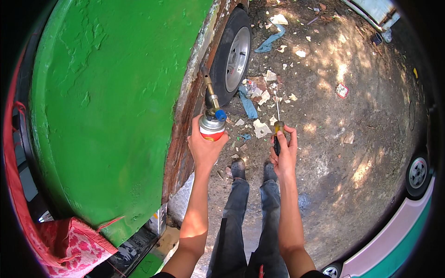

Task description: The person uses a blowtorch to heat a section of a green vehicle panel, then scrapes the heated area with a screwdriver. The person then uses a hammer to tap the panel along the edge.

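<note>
My left hand [207, 147] is closed around a gas torch [212, 127], a red and white canister topped by a brass nozzle and a blue knob. The nozzle tip points up at the rusty brown edge [180, 125] of a green body panel [111, 102]; whether it touches cannot be made out, and no flame is visible. In my right hand [285, 153] is a screwdriver [278, 125] with a yellow and black handle. Its thin shaft points away from me, over the ground, apart from the panel.
A wheel [237, 58] stands beyond the torch beside the panel. Pale flakes [261, 129] and blue cloth strips [248, 103] litter the dirt ground [324, 139]. A red patterned cloth [76, 245] hangs at lower left. Another vehicle [389, 236] in pink and green stands at lower right.
</note>
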Motion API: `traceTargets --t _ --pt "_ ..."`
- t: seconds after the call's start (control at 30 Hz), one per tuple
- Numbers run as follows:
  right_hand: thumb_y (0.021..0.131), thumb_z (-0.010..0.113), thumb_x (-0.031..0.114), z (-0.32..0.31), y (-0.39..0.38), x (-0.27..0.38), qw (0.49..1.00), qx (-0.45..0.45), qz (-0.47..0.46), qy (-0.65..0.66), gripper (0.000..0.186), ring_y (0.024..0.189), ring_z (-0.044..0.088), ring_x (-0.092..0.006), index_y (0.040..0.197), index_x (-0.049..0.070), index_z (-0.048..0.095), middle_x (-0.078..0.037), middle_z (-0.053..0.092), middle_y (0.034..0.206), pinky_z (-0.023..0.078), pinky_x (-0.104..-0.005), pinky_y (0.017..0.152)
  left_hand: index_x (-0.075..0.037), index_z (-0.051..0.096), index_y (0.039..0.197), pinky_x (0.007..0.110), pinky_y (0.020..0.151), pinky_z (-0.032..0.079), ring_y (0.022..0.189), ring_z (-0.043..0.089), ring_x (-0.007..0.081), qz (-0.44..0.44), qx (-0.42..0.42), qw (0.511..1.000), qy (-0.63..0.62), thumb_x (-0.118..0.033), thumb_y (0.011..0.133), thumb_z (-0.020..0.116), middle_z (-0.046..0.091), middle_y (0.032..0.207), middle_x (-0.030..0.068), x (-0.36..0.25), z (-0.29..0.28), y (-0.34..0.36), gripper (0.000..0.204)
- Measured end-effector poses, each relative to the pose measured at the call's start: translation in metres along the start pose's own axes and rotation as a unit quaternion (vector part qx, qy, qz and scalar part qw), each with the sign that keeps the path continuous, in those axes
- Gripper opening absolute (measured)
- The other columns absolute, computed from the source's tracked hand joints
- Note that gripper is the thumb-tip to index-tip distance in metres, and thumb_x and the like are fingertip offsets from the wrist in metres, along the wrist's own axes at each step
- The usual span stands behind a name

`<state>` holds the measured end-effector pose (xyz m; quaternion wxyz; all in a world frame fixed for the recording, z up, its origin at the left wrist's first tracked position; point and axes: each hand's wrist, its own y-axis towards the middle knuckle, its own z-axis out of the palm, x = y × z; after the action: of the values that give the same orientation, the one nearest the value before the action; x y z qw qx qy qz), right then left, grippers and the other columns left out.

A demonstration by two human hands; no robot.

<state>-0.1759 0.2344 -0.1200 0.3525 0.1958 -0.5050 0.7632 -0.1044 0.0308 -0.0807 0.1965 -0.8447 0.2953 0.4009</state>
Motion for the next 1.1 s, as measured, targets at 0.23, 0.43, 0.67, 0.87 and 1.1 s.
traceTargets --t 0.23,0.43,0.67,0.87,1.1 --pt "0.105 0.056 0.018 0.001 -0.001 -0.001 1.000 0.002 -0.001 0.000 0.025 0.039 0.033 -0.0033 0.127 0.012 0.044 -0.004 0.060 0.080 0.021 -0.0232 0.034 -0.009 0.058 0.120 0.041 0.084 0.057 0.090 0.075 0.0284 0.010 -0.016 1.000 -0.010 -0.017 0.065 0.086 0.075 0.097 0.0132 -0.001 0.000 0.003 0.062" --pt "0.105 0.057 0.017 0.000 -0.001 -0.004 1.000 0.003 0.003 0.004 0.025 0.039 0.033 -0.0039 0.126 0.013 0.044 -0.004 0.060 0.081 0.020 -0.0238 0.034 -0.009 0.058 0.121 0.041 0.084 0.057 0.089 0.075 0.0282 0.016 -0.018 1.000 -0.005 -0.018 0.065 0.086 0.075 0.097 0.0135 0.004 0.001 0.001 0.063" --pt "0.105 0.057 0.017 -0.002 -0.001 -0.003 1.000 -0.002 0.006 0.001 0.026 0.040 0.033 -0.0040 0.126 0.013 0.043 -0.005 0.059 0.082 0.019 -0.0240 0.034 -0.008 0.058 0.121 0.042 0.084 0.056 0.088 0.075 0.0296 0.012 -0.019 1.000 0.006 -0.020 0.065 0.087 0.075 0.096 0.0139 0.009 0.001 0.000 0.064" --pt "0.105 0.057 0.017 -0.003 -0.001 -0.003 1.000 -0.001 0.002 -0.002 0.025 0.039 0.033 -0.0041 0.125 0.012 0.043 -0.005 0.059 0.081 0.019 -0.0241 0.034 -0.005 0.056 0.125 0.037 0.088 0.054 0.095 0.071 0.0220 0.008 0.004 0.998 0.055 -0.016 0.068 0.088 0.072 0.104 0.0119 0.002 0.002 -0.006 0.067" --pt "0.104 0.057 0.017 -0.003 -0.002 -0.004 1.000 0.005 0.005 0.010 0.025 0.039 0.033 -0.0040 0.125 0.013 0.044 -0.004 0.059 0.081 0.019 -0.0236 0.034 -0.006 0.055 0.125 0.038 0.087 0.055 0.094 0.073 0.0233 0.008 -0.016 0.997 0.073 -0.018 0.069 0.088 0.074 0.102 0.0126 0.006 0.007 -0.012 0.066"
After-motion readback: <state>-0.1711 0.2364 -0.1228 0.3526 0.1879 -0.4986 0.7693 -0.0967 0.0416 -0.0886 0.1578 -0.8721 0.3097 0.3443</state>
